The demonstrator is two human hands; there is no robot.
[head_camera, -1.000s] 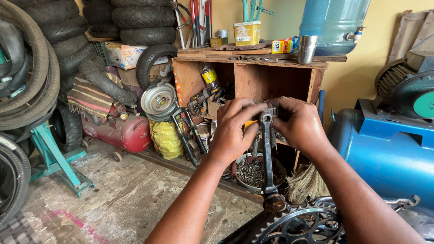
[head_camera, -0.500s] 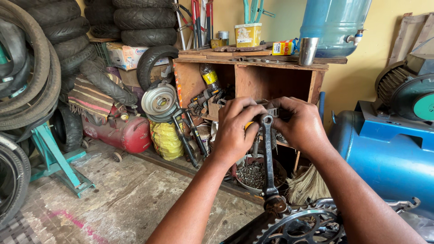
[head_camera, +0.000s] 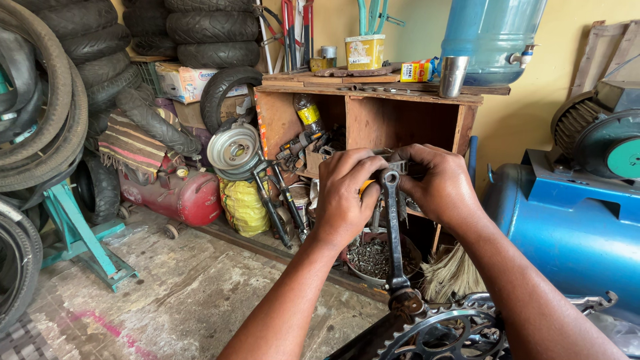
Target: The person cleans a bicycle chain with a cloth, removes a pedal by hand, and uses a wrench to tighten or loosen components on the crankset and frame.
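Note:
A dark metal bicycle crank arm [head_camera: 395, 233] stands upright in front of me, rising from a toothed chainring [head_camera: 445, 333] at the bottom edge. Both hands meet at the crank arm's top end. My left hand [head_camera: 347, 197] wraps its fingers around that end from the left, over something yellow that stays mostly hidden. My right hand [head_camera: 440, 187] closes on the same end from the right, gripping a small metal part I cannot make out. The crank's upper eye shows between the two thumbs.
A wooden shelf unit [head_camera: 373, 100] with tools and cans stands behind the hands. A bowl of small metal parts [head_camera: 373, 257] sits below. Stacked tyres [head_camera: 80, 80] fill the left, a teal stand [head_camera: 80, 233] is on the floor, and a blue compressor tank [head_camera: 567, 227] is at right.
Both hands stay clamped on the crank arm's top end. The view has shifted only slightly; the grip and the crank's upright pose look the same.

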